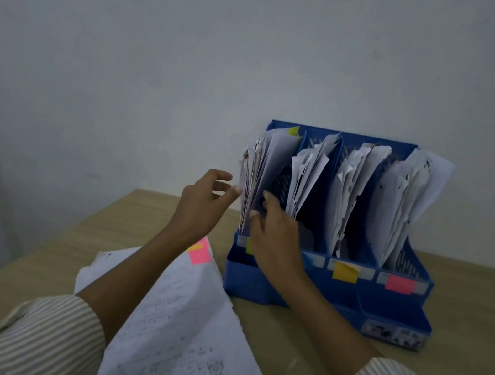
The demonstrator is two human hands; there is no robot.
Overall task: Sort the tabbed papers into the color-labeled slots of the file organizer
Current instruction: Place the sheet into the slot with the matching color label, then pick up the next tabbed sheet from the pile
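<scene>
parting upright sheets in the leftmost slot (270, 171), right hand (276, 238) pinches one; left hand (203, 204) open; loose pile (182, 324) lies nearer, below.

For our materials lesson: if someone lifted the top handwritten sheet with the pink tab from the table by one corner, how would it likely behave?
The top sheet would probably droop, since it is one thin page, already creased. It is likely very light and may slide off the stack beneath. The pink tab at its far edge looks thin too, so it would probably bend rather than stiffen that corner.

Head view, close, facing forward-down over table (30, 248) toward wall (198, 46)
</scene>
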